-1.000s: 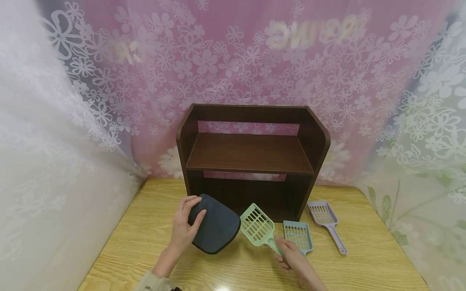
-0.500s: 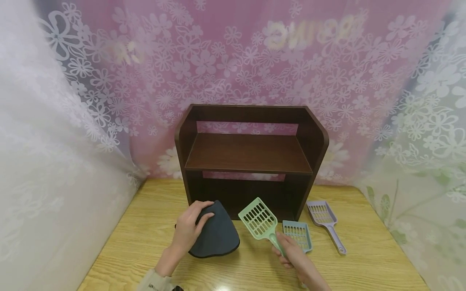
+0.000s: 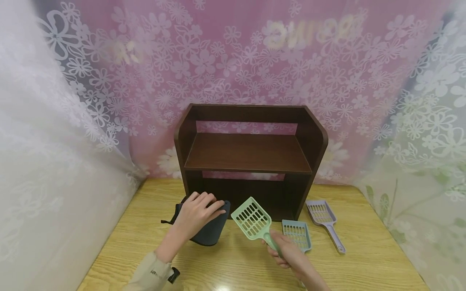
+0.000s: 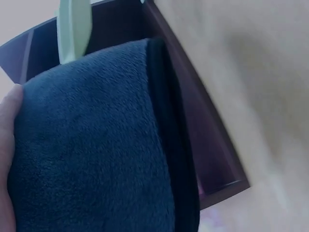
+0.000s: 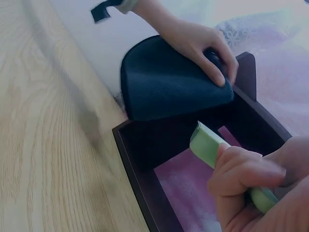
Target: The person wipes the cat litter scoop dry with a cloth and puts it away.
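1. Left hand (image 3: 198, 214): closed over the upper end of the navy fabric item (image 3: 210, 234), fingers bent across it, thumb opposing in the right wrist view. Knuckles now face up more than a second ago.
2. Navy fabric item: in front of the shelf's lower left. Changed: its broad face has turned away, leaving a narrower outline, and a dark strap (image 3: 167, 221) shows at left. Judgement: it is being turned in the grip and is not yet set down.
3. Shelf (image 3: 247, 151): dark brown, two tiers, standing on the counter (image 3: 375, 246); position unaltered.
4. Green scoop (image 3: 252, 221): tilted, held before the lower compartment, just beside the fabric item; moved slightly left.
5. Right hand (image 3: 285, 250): fingers wrapped around the green scoop's handle. Judgement: both hands are occupied, with neither load released.
6. Blue scoop (image 3: 296, 235): on the counter, handle mostly hidden, unmoved.
7. Purple scoop (image 3: 326, 223): farthest right, on the counter, unmoved.
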`<state>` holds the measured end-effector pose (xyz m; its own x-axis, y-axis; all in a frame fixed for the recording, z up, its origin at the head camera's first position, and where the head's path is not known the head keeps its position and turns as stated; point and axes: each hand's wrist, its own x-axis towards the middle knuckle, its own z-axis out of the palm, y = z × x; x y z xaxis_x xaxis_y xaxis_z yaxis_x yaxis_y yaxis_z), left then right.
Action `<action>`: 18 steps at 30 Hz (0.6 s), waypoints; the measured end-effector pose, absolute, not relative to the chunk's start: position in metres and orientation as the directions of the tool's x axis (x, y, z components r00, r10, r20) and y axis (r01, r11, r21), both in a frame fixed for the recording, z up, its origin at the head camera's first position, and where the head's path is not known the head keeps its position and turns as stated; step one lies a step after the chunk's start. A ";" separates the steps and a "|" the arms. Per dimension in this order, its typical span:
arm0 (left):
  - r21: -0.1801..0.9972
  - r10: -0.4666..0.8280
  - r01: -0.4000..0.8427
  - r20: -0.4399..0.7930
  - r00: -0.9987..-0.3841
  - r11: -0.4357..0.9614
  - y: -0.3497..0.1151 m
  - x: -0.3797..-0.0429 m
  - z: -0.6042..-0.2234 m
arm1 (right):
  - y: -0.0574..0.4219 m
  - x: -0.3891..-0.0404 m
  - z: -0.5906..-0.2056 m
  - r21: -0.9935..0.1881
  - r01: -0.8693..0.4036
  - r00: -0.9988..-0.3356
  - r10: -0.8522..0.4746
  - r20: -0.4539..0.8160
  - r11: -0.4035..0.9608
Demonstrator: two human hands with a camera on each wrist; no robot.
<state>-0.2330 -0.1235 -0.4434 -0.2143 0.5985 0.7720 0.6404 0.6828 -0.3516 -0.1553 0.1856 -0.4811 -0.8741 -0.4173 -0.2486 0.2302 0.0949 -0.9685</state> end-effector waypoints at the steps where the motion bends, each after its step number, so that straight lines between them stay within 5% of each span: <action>1: -0.373 0.615 0.629 0.759 -0.216 0.682 -0.122 -0.234 -0.439 | 0.184 -0.155 -0.481 -0.968 0.230 -0.871 -0.423 -0.250 0.098; 12: -0.494 0.689 0.622 0.717 -0.104 0.607 -0.077 -0.229 -0.410 | 0.167 -0.159 -0.479 -0.966 0.246 -0.849 -0.464 -0.252 0.074; 18: -0.378 0.676 0.725 0.718 -0.164 0.576 -0.049 -0.230 -0.437 | 0.160 -0.165 -0.473 -0.974 0.221 -0.865 -0.451 -0.218 0.047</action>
